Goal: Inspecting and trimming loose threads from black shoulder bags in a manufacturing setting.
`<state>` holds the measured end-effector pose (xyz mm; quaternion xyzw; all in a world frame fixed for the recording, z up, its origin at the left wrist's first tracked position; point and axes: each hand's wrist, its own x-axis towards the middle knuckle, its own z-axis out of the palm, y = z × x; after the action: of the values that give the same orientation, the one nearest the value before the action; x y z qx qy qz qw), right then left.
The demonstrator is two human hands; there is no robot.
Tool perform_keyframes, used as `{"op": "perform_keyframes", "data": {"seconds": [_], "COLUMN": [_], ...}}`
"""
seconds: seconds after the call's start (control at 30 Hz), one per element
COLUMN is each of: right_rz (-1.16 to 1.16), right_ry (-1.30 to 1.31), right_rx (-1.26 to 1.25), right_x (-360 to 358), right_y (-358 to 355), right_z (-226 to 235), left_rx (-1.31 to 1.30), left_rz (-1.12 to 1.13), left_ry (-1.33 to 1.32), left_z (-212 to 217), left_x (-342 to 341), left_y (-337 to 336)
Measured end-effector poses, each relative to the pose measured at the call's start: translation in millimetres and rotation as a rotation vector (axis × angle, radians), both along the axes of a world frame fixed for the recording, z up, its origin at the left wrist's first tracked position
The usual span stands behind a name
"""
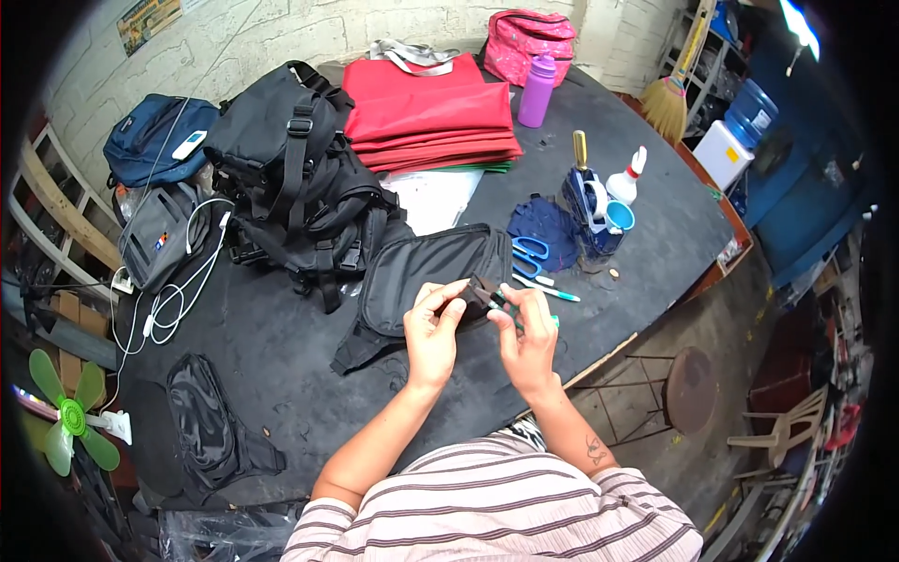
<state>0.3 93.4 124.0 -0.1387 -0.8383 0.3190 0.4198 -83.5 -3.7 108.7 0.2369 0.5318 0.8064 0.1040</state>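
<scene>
My left hand [434, 332] pinches a small dark piece [479, 298], which looks like a webbing strap or buckle end, between thumb and fingers. My right hand [528, 342] closes on the other side of the same piece. Bits of a slim green thing [554, 321] show by the right fingers; its kind is hidden. Beneath the hands lies a black flat bag [403, 272] with a zipped panel. Just beyond the right hand are blue-handled scissors [530, 251] and a white pen with a teal end [559, 293].
Black backpacks [300, 178] are piled at the left, beside folded red fabric [426, 117]. A caddy [592, 211], a spray bottle [623, 183] and a purple bottle [537, 92] stand farther right. A black waist bag [201, 417], white cables [173, 314] and a green fan [73, 417] are at left.
</scene>
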Motion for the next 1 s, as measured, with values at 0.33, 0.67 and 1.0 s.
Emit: {"op": "perform_keyframes", "data": {"seconds": [0.33,0.67,1.0], "right_rz": [0.056,0.215,0.041], "right_ry": [0.073,0.132,-0.41], "right_rx": [0.009,-0.716,-0.643], "right_x": [-3.6,-4.7,14.9], "right_y": [2.7,21.2,60.9], "right_z": [-7.8,-14.3,-112.4], "left_rx": [0.017,-0.257,-0.544], "left_rz": [0.001,0.122,0.043], "left_ry": [0.008,0.346,0.794], "left_z": [-0.4,-3.9,-85.2], "left_x": [-2.7,4.3,29.1], "left_y": [-1.5,-3.0,5.2]}}
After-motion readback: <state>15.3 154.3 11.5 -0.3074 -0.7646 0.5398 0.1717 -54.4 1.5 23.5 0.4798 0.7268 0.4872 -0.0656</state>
